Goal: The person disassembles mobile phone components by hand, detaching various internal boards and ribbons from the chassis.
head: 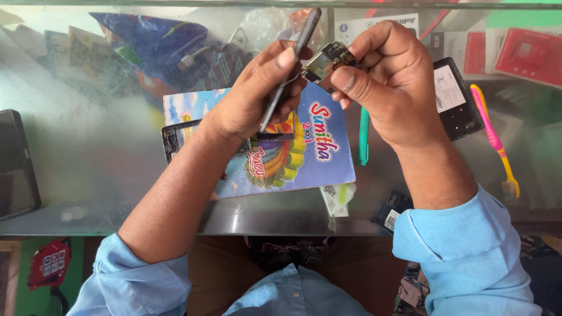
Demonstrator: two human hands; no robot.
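Across the frame's middle, a glass surface carries a colourful booklet. Above it, the left hand has its grip closed around a dark phone held edge-on, while the right hand pinches a small circuit board at upper centre.

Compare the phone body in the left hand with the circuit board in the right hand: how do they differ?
The phone body is long, thin and dark, held edge-on and tilted; the circuit board is short, chunky and metallic with exposed parts. The left hand wraps the body; the right hand pinches the board at its fingertips. Both are held above the glass counter.
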